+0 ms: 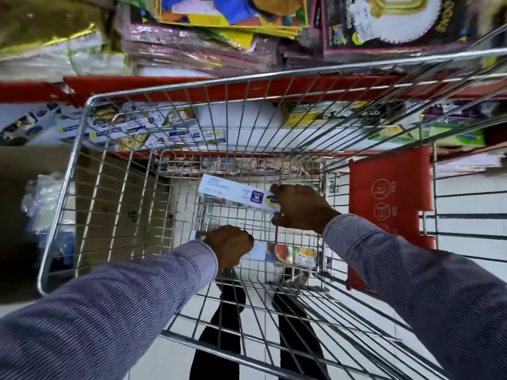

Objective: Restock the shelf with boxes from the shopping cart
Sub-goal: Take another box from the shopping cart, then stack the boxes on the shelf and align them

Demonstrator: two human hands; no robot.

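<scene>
Seen from above, a person in striped long sleeves reaches both arms down into a wire cart (82,171) parked against a red-edged shelf (247,89).

The right hand (301,208) is closed around the near end of a long white box (233,192) with a blue label. Fingers curl over its far edge and the thumb sits under its near edge. The box lies near the cart's bottom, toward the far end, and tilts slightly.

The left hand (229,246) is curled into a loose fist over a second box (290,252), which has food pictures on it and lies flat on the cart floor, nearer the person. The knuckles hide the fingertips, so I cannot tell whether it truly grips this box or only rests on it.

Similar white boxes (153,127) fill the shelf beyond the cart's far wall. A red flap (389,187) hangs at the cart's right side.
</scene>
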